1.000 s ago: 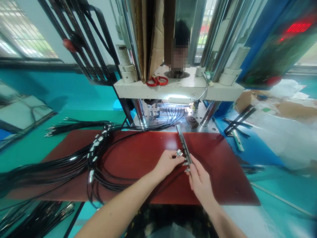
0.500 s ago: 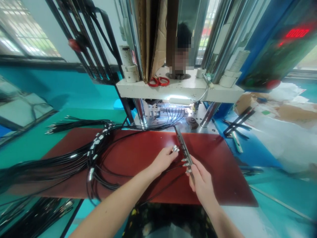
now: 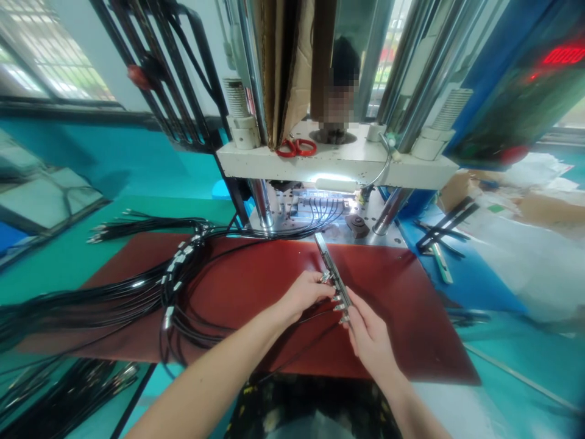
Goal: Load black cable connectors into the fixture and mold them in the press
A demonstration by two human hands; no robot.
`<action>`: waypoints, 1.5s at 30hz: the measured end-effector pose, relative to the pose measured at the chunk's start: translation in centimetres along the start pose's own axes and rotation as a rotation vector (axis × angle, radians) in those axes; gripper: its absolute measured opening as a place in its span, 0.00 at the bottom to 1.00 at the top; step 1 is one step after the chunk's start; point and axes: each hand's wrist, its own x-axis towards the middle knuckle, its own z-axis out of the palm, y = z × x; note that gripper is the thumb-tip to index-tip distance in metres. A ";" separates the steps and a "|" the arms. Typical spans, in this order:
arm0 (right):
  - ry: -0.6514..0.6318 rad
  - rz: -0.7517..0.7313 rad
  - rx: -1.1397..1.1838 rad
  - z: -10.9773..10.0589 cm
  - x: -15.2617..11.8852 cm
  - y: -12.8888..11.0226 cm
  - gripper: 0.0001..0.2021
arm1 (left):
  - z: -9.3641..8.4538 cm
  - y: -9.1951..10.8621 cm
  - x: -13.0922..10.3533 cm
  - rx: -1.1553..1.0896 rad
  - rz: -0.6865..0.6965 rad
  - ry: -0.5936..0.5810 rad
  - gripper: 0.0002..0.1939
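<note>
My right hand point(image 3: 369, 326) is closed around the near end of a slim metal bar point(image 3: 329, 259), which slants away toward the press. Several small metal connectors point(image 3: 338, 303) stick out along the bar's left side, with thin black cables running off to the left. At the bar's left edge, my left hand point(image 3: 305, 296) pinches another metal cable connector point(image 3: 325, 277) against or very close to the bar; whether it is seated cannot be made out. Both hands are above a reddish-brown board point(image 3: 265, 274). A large bundle of black cables point(image 3: 176, 274) lies on the board's left part.
Behind the board stands a press with a white plate point(image 3: 402, 167), red-handled scissors point(image 3: 297, 147) on top and a lit metal fixture point(image 3: 320, 207) holding cables beneath. Dark tools and a cutter point(image 3: 441, 263) lie on a blue surface at right. More cables point(image 3: 68, 396) lie at lower left.
My left hand has moved right, bringing its connector up to the bar. The bar has tilted slightly, its far end shifting left. The view has moved a little.
</note>
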 end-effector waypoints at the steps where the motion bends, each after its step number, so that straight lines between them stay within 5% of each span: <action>1: 0.000 -0.020 -0.026 0.0 0.0 0.0 0.22 | 0.0 -0.2 0.1 -0.011 0.010 -0.002 0.09; 8: 0.034 0.067 0.119 0.0 -0.2 -0.6 0.23 | -1.2 -0.1 0.4 0.061 0.253 0.123 0.14; 15: 0.059 0.085 0.213 -0.4 -0.1 0.1 0.22 | -1.6 0.3 0.2 -0.114 0.298 0.118 0.15; 19: 0.044 0.082 0.202 -0.4 -0.1 0.2 0.23 | -1.3 -0.5 0.6 0.081 0.239 0.160 0.14; 23: 0.025 0.065 0.177 -0.4 -0.1 0.0 0.23 | -1.3 -0.9 1.2 0.268 0.340 0.156 0.15; 31: 0.012 0.074 0.086 -0.3 0.0 -0.8 0.26 | -1.3 0.3 0.9 0.113 0.132 0.079 0.12; 38: -0.022 0.068 0.012 0.0 0.0 -0.8 0.27 | -2.1 -0.1 1.3 0.178 0.197 0.071 0.11; 41: 0.012 0.093 0.063 0.0 -0.1 -1.0 0.28 | -3.1 0.5 1.3 0.143 0.240 0.167 0.13; 45: 0.031 0.091 0.099 -0.2 -0.2 -0.7 0.26 | -4.1 0.9 1.3 -0.171 0.271 0.286 0.13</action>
